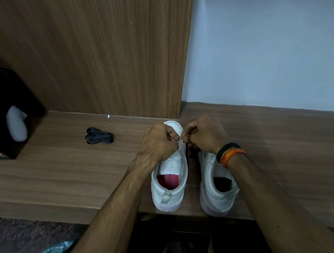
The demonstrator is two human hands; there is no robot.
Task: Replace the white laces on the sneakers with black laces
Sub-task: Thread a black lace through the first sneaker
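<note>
While both sets of fingers [173, 135] are curled and pinching at the lacing of the left sneaker [171, 168], the left hand [157, 143] and right hand [205, 135] nearly touch. A second sneaker [215, 184] stands beside it on the desk [61, 173]; black laces [98, 135] lie bundled well apart.

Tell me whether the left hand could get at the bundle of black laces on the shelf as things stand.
Probably yes, once it lets go. The black lace bundle lies in the open on the wooden shelf, to the left of the left hand, with nothing between them. That hand's grip is busy at the left sneaker.
</note>
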